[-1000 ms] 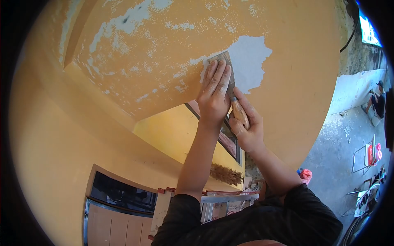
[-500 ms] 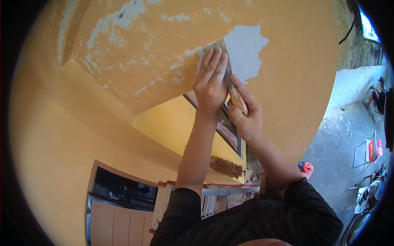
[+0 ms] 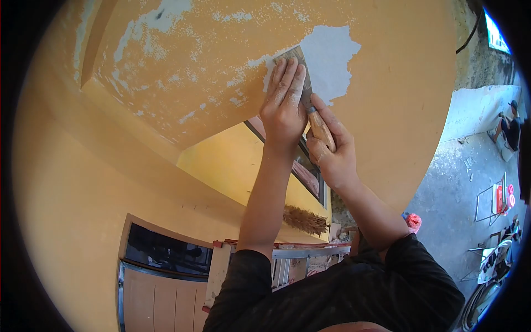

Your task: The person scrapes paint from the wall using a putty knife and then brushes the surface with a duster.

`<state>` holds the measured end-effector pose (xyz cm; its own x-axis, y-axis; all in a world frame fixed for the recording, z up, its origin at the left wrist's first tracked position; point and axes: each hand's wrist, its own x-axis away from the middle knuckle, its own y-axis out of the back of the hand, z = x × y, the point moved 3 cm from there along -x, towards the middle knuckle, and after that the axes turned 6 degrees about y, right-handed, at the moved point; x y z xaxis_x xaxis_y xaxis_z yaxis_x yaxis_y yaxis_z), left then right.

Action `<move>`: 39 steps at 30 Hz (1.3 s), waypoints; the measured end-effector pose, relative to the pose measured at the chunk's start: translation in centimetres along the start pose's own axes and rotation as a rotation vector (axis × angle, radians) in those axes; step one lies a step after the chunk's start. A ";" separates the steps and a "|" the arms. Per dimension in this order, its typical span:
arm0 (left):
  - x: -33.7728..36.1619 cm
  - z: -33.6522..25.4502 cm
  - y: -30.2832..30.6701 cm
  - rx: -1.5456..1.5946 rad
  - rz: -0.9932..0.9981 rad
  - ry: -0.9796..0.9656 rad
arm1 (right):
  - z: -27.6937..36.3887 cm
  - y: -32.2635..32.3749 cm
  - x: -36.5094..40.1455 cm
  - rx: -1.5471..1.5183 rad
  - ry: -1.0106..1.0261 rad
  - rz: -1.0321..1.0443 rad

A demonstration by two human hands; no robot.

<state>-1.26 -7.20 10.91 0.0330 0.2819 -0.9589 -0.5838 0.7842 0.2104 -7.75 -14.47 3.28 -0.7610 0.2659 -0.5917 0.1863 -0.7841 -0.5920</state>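
A metal scraper (image 3: 308, 94) with a wooden handle lies against the orange painted surface (image 3: 387, 127), its blade at the left part of a bare whitish patch (image 3: 331, 58). Wrapped round the handle is my right hand (image 3: 334, 146), its index finger stretched along toward the blade. My left hand (image 3: 285, 105) presses on the blade with its fingers nearly straight and flat, and white dust covers them. Small whitish flecks and streaks mark the paint left of the blade.
A ladder (image 3: 218, 276) stands below by a door (image 3: 160, 299). Dried brown bristles (image 3: 305, 219) hang near a window frame (image 3: 307, 171). On the grey floor (image 3: 442, 188) at right are a red and white chair (image 3: 500, 199) and a pink bundle (image 3: 413, 222). A person (image 3: 510, 130) sits farther off.
Both hands and the scraper appear slightly higher in view, still at the patch's left part. The patch also sits a little higher and more to the left.
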 end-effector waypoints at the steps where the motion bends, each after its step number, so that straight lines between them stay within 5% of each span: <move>1: -0.1 0.2 -0.1 0.000 0.000 -0.006 | -0.1 -0.1 -0.1 -0.003 0.005 0.000; 19: 0.5 0.6 -1.0 0.010 -0.095 -0.039 | -1.3 0.3 -0.7 0.242 0.231 0.042; 39: 0.7 0.4 -0.9 0.015 -0.124 -0.038 | -0.8 0.4 -0.3 0.195 0.131 -0.027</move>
<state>-0.40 -7.53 10.10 0.1351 0.2028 -0.9698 -0.5614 0.8222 0.0937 -6.96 -14.43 2.74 -0.6746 0.3488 -0.6506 0.0338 -0.8658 -0.4992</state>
